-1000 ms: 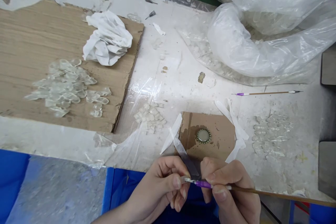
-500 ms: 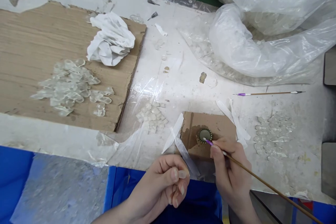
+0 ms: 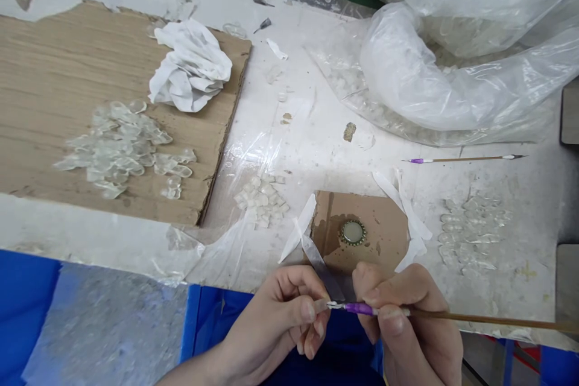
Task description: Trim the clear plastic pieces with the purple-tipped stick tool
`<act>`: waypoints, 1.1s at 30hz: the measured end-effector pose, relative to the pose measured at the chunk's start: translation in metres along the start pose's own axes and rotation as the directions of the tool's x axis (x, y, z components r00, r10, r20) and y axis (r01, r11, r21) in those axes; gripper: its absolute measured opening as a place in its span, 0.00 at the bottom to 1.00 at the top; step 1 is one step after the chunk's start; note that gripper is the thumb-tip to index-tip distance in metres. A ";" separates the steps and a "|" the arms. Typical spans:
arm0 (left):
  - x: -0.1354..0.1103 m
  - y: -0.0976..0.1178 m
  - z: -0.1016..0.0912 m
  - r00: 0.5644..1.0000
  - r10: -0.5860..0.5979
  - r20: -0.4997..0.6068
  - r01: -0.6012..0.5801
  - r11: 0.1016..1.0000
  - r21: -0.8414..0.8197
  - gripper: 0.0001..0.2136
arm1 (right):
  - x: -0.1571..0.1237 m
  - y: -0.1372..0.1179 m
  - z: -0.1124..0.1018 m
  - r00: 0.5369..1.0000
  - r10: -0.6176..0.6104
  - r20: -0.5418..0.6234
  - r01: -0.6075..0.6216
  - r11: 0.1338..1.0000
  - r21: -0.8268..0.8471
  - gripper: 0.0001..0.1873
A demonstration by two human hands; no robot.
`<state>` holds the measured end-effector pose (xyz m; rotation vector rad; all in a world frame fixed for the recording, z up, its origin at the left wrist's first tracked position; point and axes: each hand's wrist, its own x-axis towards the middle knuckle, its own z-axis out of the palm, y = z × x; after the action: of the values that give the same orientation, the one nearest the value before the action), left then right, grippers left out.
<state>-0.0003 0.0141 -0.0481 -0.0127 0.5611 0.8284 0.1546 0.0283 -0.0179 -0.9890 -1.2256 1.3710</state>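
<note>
My right hand (image 3: pixel 407 319) is shut on a long thin wooden stick (image 3: pixel 488 319) with a purple collar (image 3: pixel 359 309) and a white tip. My left hand (image 3: pixel 275 325) pinches that white tip (image 3: pixel 335 305) between thumb and fingers. Both hands sit at the near table edge, just below a brown cardboard square (image 3: pixel 375 217). On the square lies a crimped metal bottle cap (image 3: pixel 352 233), apart from the hands. Strips of white tape (image 3: pixel 301 229) edge the square. A second stick with a purple collar (image 3: pixel 465 159) lies on the table to the right.
A cardboard sheet (image 3: pixel 90 84) at left bears clear glass pieces (image 3: pixel 117 148) and a crumpled white cloth (image 3: pixel 190 66). More glass pieces (image 3: pixel 470 232) lie right, with a small pile (image 3: pixel 261 202) on plastic film. A large plastic bag (image 3: pixel 452 66) fills the back right.
My right hand has moved from above the bottle cap, down to my left hand. The stick has swung from a diagonal to nearly level, and my left hand now pinches its tip.
</note>
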 end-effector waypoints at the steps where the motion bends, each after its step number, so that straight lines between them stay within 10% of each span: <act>1: 0.000 0.000 0.000 1.000 0.000 0.002 0.000 1.000 0.002 0.15 | 0.000 -0.001 0.000 1.000 0.000 0.007 0.000 1.000 -0.020 0.09; 20: 0.002 0.000 0.002 0.999 -0.003 -0.035 0.004 1.000 0.023 0.16 | -0.002 0.003 -0.008 0.994 -0.084 -0.063 0.077 0.991 -0.108 0.10; 28: 0.000 0.002 0.001 0.998 -0.006 -0.069 0.006 1.000 0.002 0.18 | 0.010 0.024 -0.024 0.987 -0.144 -0.071 0.079 0.820 -0.567 0.08; 33: 0.000 0.002 0.001 0.997 -0.016 -0.078 0.016 1.000 0.000 0.19 | 0.004 0.011 -0.009 0.983 -0.088 -0.162 0.064 0.987 -0.148 0.10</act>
<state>-0.0016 0.0155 -0.0467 -0.0489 0.6342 0.8152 0.1607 0.0342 -0.0301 -1.1219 -1.2330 1.1285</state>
